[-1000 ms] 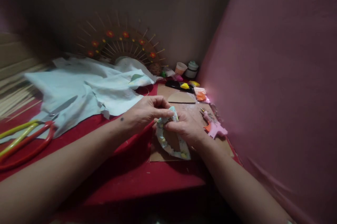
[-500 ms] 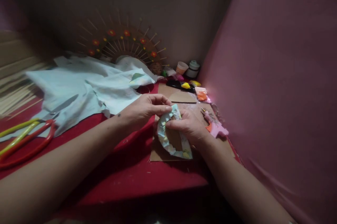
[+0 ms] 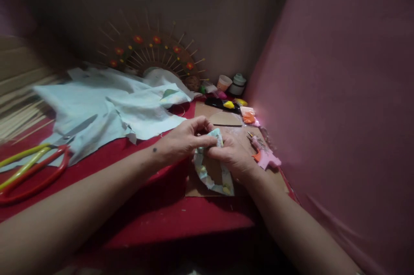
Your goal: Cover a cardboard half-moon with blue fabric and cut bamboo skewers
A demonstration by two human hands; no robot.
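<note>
A half-round cardboard piece is held tilted above a cardboard sheet. Pale blue patterned fabric is folded over its edges, and bare brown cardboard shows in the middle. My right hand grips its straight side, thumb on the near face. At the upper corner, my left hand pinches the folded fabric between thumb and fingers; some fingertips are hidden. Right of my hands, a pink glue gun with an orange trigger lies on the cardboard.
Large scissors with yellow and red handles lie at left on pale blue cloth. Behind stands a stick fan with flowers. A paper cup, a jar and clay packets sit at the back right. A pink curtain borders the right.
My left hand has shifted slightly right and down, its thumb now farther over the piece's upper corner. My right hand keeps its grip, and the piece has turned slightly.
</note>
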